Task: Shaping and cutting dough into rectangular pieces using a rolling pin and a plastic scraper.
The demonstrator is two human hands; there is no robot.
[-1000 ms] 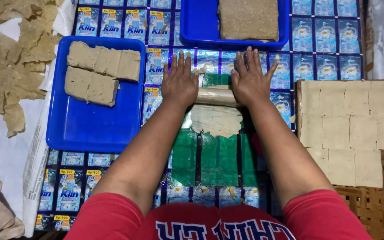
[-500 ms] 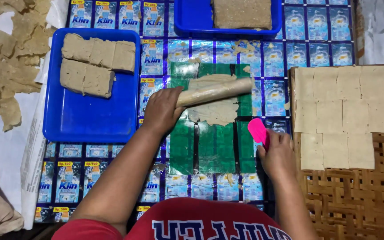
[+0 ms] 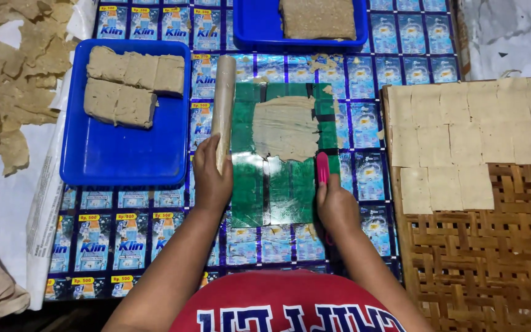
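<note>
A thin flattened sheet of beige dough [image 3: 285, 128] lies on a green plastic sheet [image 3: 281, 184] in the middle of the mat. My left hand [image 3: 211, 173] grips the near end of a pale rolling pin [image 3: 223, 107], which lies lengthwise along the green sheet's left edge, beside the dough. My right hand [image 3: 334, 203] holds a pink scraper [image 3: 322, 167] upright at the green sheet's right edge, just below and right of the dough.
A blue tray [image 3: 121, 154] with thick dough slabs [image 3: 131, 86] sits at left. Another blue tray [image 3: 259, 31] with a slab is at the top. Cut dough squares [image 3: 474, 135] lie on a woven bamboo mat [image 3: 487, 258] at right. Dough scraps [image 3: 7, 92] lie far left.
Both hands were rolling the pin over the dough. The left hand has swung the pin off the dough to the left side; the right hand picked up the pink scraper and moved it to the sheet's edge.
</note>
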